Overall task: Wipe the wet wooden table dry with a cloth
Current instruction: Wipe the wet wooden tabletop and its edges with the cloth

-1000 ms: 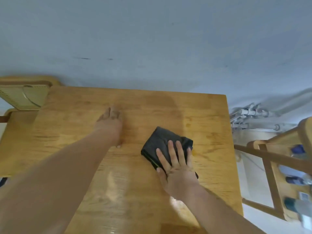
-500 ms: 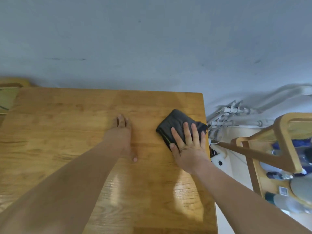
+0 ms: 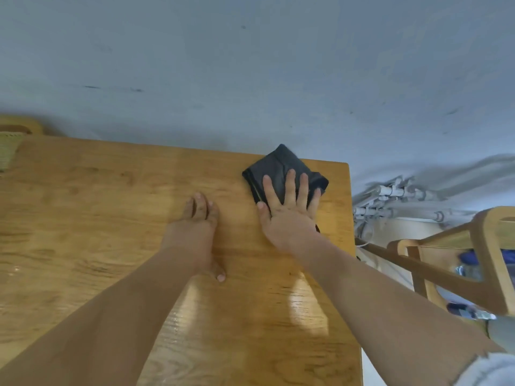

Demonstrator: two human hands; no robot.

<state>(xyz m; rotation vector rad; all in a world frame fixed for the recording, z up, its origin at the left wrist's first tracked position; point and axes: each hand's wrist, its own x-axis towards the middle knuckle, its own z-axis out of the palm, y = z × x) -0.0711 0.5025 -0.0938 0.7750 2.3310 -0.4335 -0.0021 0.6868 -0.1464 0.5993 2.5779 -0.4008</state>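
Note:
A folded black cloth (image 3: pixel 281 165) lies on the wooden table (image 3: pixel 97 218) near its far right corner, one tip reaching past the back edge. My right hand (image 3: pixel 289 213) presses flat on the cloth with fingers spread. My left hand (image 3: pixel 199 227) rests flat on the bare wood just left of it, fingers together, holding nothing. Shiny wet patches show on the near part of the table, between and under my forearms.
A grey-blue wall (image 3: pixel 250 65) runs directly behind the table. White pipes (image 3: pixel 395 196) sit low on the wall to the right. A wooden chair frame (image 3: pixel 485 254) stands right of the table. Another wooden chair with a woven seat (image 3: pixel 11 140) is at the far left.
My right hand has pushed the cloth away from me, from mid-table to the far right corner by the wall. My left hand stays planted on the wood.

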